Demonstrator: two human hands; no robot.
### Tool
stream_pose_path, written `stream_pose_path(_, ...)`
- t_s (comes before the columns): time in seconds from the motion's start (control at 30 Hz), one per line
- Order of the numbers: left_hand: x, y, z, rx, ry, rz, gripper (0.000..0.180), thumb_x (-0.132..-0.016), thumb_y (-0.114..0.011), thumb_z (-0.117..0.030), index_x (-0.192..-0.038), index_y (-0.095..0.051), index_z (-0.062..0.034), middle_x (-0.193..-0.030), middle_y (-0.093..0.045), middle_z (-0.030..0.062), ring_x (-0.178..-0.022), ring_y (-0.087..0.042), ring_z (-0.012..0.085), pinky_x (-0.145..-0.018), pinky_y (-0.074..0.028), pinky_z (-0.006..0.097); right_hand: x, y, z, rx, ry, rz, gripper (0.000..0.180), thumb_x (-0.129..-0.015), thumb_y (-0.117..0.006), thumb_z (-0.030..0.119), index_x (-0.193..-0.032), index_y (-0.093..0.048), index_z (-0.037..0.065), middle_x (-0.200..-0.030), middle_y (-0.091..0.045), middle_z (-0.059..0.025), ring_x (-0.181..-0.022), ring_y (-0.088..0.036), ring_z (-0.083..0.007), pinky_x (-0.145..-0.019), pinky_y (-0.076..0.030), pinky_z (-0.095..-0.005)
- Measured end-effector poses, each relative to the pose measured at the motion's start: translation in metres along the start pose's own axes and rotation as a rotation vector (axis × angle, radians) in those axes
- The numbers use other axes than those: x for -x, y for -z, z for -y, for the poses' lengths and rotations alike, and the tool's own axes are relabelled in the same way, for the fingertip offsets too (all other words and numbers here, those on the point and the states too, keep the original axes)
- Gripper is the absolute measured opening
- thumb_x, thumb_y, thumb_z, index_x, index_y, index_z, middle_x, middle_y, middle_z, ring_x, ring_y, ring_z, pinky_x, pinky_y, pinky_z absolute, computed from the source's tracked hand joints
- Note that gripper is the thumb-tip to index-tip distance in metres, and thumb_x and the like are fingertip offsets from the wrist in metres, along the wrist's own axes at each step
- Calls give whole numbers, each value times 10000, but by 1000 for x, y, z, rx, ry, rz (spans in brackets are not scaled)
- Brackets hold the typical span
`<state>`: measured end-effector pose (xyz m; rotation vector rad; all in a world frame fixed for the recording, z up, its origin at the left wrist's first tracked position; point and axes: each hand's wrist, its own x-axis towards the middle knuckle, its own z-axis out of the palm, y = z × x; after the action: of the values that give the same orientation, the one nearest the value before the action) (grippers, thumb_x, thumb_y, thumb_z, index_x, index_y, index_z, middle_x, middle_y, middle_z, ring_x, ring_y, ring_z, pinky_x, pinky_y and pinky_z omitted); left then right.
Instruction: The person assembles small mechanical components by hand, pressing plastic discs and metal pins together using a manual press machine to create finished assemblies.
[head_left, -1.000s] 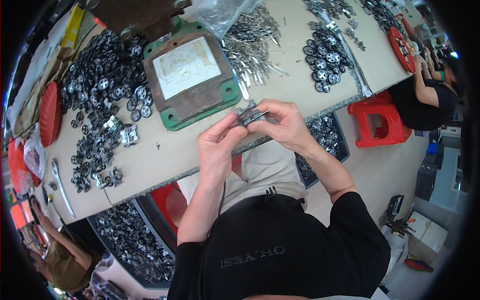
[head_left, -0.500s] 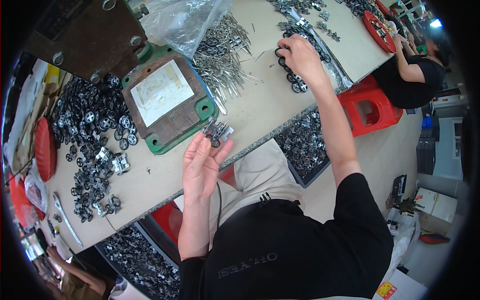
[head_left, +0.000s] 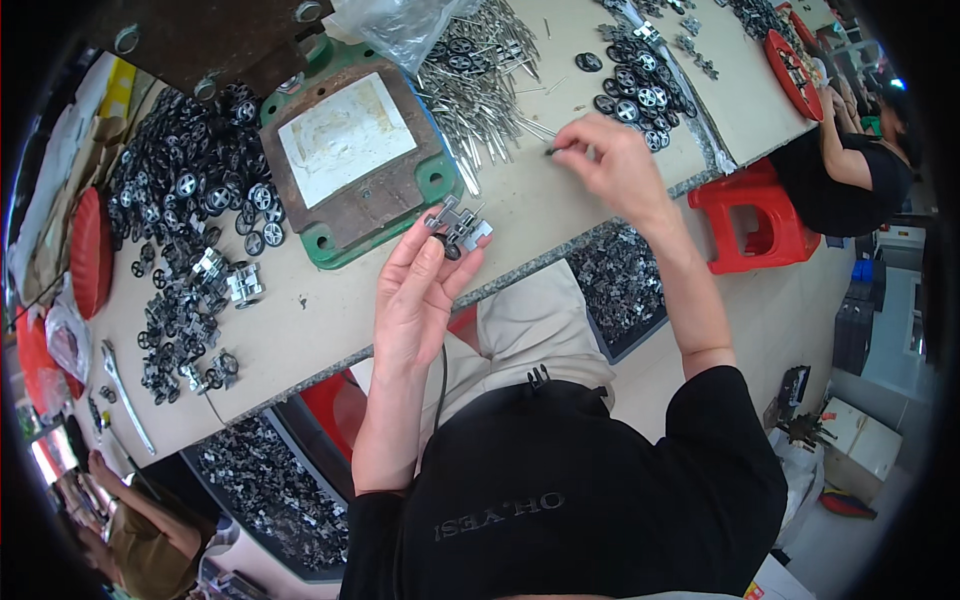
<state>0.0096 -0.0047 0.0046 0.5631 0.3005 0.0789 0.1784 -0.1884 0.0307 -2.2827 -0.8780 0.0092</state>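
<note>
My left hand (head_left: 416,290) pinches a small metal toy-car chassis (head_left: 460,226) between thumb and fingers. A black wheel (head_left: 450,244) sits on the chassis's near side, and a thin axle end sticks out at its far side. To the right, my right hand (head_left: 618,168) is closed in a pinch above the table. A small black wheel (head_left: 552,151), mostly hidden, shows at its fingertips. Beyond that hand lies a cluster of black wheels with silver hubs (head_left: 640,90). Thin metal axle pins (head_left: 470,100) are heaped left of it.
A green-based press (head_left: 345,160) stands at the left. Beside it lie a pile of wheels (head_left: 180,180) and several chassis pieces (head_left: 190,320). Bins of metal parts (head_left: 615,280) sit below the table edge (head_left: 530,250). A co-worker (head_left: 850,180) sits at the right, near a red stool (head_left: 755,215).
My right hand has left the wheel cluster and come nearer and leftward, with a small wheel in its fingertips. My left hand keeps hold of the chassis. The whole view has shifted slightly.
</note>
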Motion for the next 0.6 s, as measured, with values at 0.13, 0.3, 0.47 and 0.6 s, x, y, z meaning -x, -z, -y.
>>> stream_pose_path(0.13, 0, 0, 2, -37, -16, 18, 320, -895, -490, -106, -1199, -470, -5, -1085, -570, 140, -1006, -571, 299, -852, -505, 334, 12, 2, 9, -102, -67, 137, 184, -691, -667, 58, -853, -604, -3, -806, -585, -84, -657, -553, -178, -600, -442, -288)
stream_pose_path(0.3, 1, 0, 3, -53, -22, 23, 320, -892, -494, -98, -1196, -469, -1, -1078, -573, 135, -999, -575, 288, -856, -504, 338, 9, 0, 9, -43, -35, 146, 245, -698, -661, 45, -933, -598, 18, -835, -567, -79, -672, -537, -173, -584, -438, -277)
stream_pose_path(0.47, 0, 3, 7, -89, -37, 21, 340, -894, -489, -116, -1219, -458, -23, -1115, -559, 137, -1026, -556, 321, -862, -500, 360, 15, -10, 13, 196, 114, 113, 292, -765, -577, 12, -1056, -552, 29, -948, -529, -101, -760, -549, -218, -684, -448, -285)
stream_pose_path(0.6, 0, 2, 7, -49, -42, 15, 325, -885, -506, -97, -1192, -468, 2, -1085, -572, 121, -977, -584, 256, -847, -510, 358, 18, -14, 32, -283, 40, 168, 280, -824, -513, 21, -1104, -528, 3, -991, -536, -95, -817, -543, -204, -741, -439, -285)
